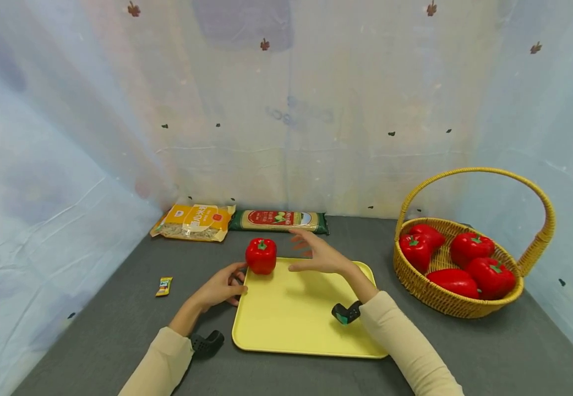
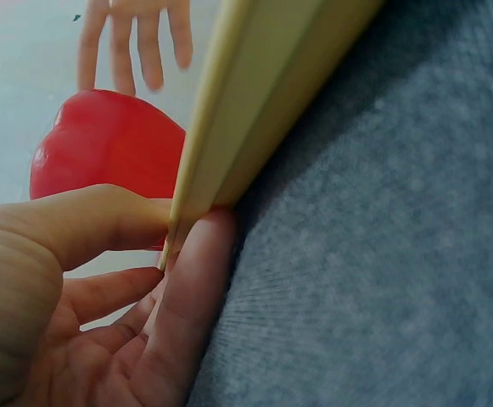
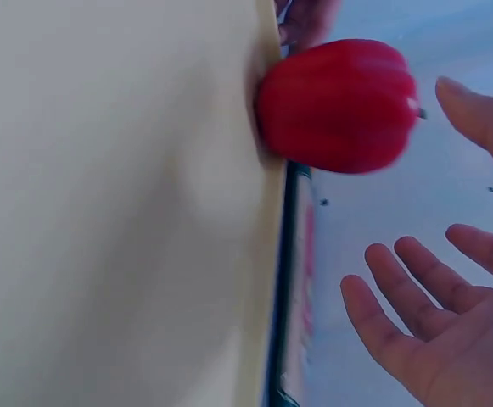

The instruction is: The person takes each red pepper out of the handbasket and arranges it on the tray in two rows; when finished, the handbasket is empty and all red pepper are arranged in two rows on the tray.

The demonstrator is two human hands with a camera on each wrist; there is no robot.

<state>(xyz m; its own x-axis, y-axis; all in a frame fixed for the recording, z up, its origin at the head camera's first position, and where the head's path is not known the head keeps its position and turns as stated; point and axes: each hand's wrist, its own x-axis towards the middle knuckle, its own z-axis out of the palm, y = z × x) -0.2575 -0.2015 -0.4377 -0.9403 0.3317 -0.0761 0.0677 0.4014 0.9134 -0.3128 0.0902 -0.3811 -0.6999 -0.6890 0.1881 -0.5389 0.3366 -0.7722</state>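
Observation:
A yellow tray (image 1: 296, 319) lies on the dark table in the head view, with a red bell pepper (image 1: 261, 256) standing upright at its far left corner. My left hand (image 1: 220, 287) pinches the tray's left rim; in the left wrist view the thumb is above the rim and a finger underneath. Over the far part of the tray hovers my right hand (image 1: 323, 256), its fingers spread and holding nothing. In the right wrist view a gap separates that hand (image 3: 450, 322) from the pepper (image 3: 339, 106).
A yellow wicker basket (image 1: 430, 294) with a tall handle stands at right, holding several red peppers (image 1: 471, 247). Along the back lie an orange-and-clear food bag (image 1: 194, 223) and a long green packet (image 1: 278, 220). A small yellow wrapped packet (image 1: 164, 286) rests at left.

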